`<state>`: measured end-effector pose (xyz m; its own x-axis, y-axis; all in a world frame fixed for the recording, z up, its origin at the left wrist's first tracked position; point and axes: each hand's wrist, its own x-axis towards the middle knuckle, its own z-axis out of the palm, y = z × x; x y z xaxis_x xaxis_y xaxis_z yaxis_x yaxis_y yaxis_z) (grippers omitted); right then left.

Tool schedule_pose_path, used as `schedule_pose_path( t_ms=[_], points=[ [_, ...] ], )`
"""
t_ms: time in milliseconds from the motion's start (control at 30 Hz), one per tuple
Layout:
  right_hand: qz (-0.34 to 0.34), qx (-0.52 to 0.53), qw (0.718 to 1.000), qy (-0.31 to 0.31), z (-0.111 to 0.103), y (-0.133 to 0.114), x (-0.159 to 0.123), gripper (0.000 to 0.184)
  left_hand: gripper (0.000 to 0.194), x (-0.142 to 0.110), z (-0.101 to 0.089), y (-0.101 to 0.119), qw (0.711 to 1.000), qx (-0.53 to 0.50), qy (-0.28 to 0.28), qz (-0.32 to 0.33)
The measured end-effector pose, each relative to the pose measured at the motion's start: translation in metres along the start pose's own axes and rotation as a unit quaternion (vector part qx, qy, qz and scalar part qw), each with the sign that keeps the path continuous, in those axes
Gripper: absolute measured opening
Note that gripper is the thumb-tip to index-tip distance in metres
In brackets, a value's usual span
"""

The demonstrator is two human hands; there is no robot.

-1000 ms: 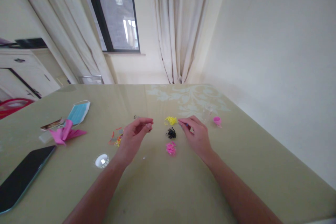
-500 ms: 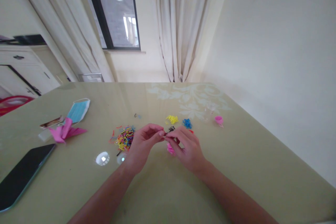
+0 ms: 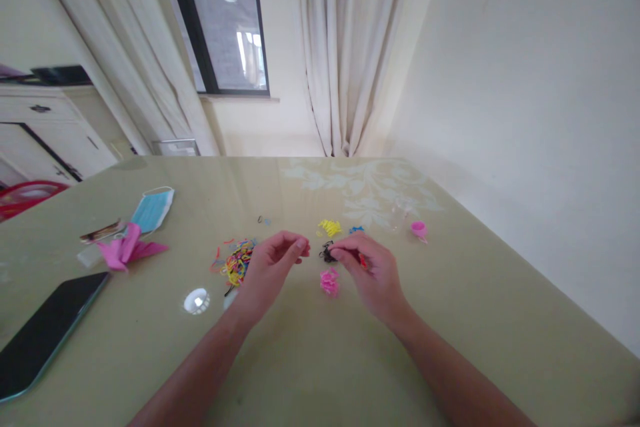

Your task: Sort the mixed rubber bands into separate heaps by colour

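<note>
My left hand is closed, thumb pressed to curled fingers beside a mixed heap of small coloured rubber bands. Whatever it pinches is too small to make out. My right hand is also closed, its thumb and forefinger meeting at the edge of a small pile of black rubber bands; any band between them cannot be told apart from the pile. Nearer me lies a pink pile. Beyond are yellow bands and blue bands, the latter partly hidden by my right hand. Red bands show past its fingers.
A pink cup-shaped piece and a clear container stand right. On the left lie a phone, a folded pink paper shape and a blue face mask. Two loose bands sit farther back.
My hands have moved apart from where their fingertips met. The right hand has shifted slightly right, its fingertips now at the black pile, uncovering the pink pile and covering more of the blue one.
</note>
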<state>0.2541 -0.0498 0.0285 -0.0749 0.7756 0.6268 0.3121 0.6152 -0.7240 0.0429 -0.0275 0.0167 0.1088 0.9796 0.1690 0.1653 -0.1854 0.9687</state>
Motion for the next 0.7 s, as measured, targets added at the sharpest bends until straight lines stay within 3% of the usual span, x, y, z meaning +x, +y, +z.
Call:
schedule_pose_path(
  t_ms=[67,133,200,267,367,567,700],
  points=[
    [0.034,0.041,0.998,0.019,-0.006,-0.001,0.003,0.015,0.022,0.002,-0.011,-0.002,0.971,0.231,0.03,0.046],
    [0.056,0.077,0.995,0.032,-0.011,-0.001,0.006,0.017,0.024,0.003,-0.021,-0.006,0.889,0.452,0.043,0.056],
    [0.07,0.11,0.991,0.038,-0.014,-0.003,0.007,0.019,0.029,0.003,-0.029,-0.011,0.806,0.591,0.027,0.022],
    [0.075,0.133,0.987,0.044,-0.015,-0.005,0.008,0.021,0.03,0.004,-0.034,-0.015,0.76,0.65,-0.003,-0.023],
    [0.065,0.143,0.986,0.054,-0.016,-0.009,0.009,0.023,0.032,0.008,-0.038,-0.02,0.743,0.666,-0.036,-0.049],
    [0.06,0.126,0.988,0.068,-0.021,-0.005,0.012,0.021,0.033,0.016,-0.046,-0.028,0.76,0.649,-0.031,-0.038],
    [0.095,0.034,0.994,0.033,-0.023,0.013,0.014,0.017,0.033,0.018,-0.047,-0.031,0.764,0.644,-0.022,-0.028]
  ],
)
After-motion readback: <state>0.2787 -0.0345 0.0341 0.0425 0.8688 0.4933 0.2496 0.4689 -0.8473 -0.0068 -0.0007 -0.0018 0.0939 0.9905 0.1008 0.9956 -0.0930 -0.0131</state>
